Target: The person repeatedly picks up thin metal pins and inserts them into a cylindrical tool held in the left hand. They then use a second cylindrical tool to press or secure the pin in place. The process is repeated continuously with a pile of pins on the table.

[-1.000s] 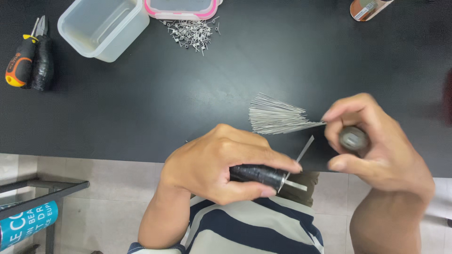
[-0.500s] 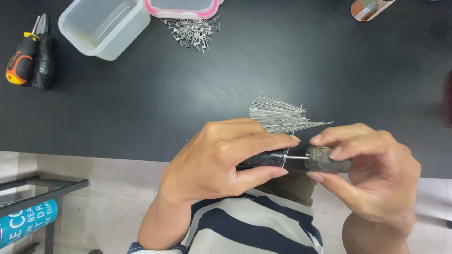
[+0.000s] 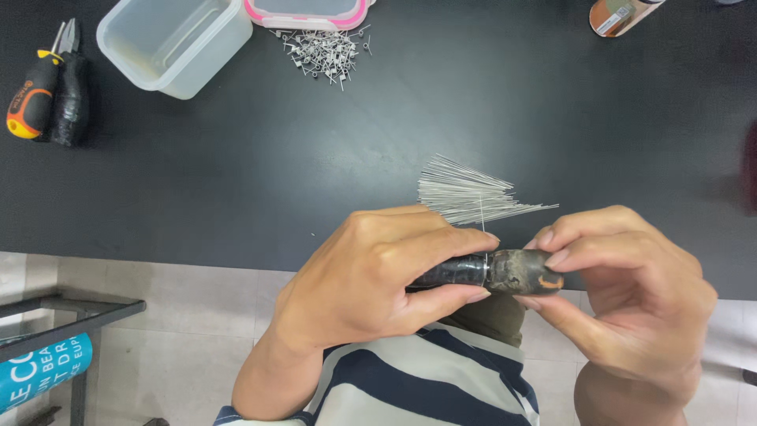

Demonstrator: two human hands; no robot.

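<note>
Black tool [image 3: 489,272] now level between both hands

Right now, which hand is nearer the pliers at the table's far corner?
Left. The left hand grips the dark tool nearer the pliers; the right hand holds its other end, farther away.

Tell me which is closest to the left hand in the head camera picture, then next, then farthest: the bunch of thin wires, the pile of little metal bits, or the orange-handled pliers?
From the left hand:
1. Bunch of thin wires, just above the fingers.
2. Pile of little metal bits, far up the table.
3. Orange-handled pliers, top left corner.
</note>
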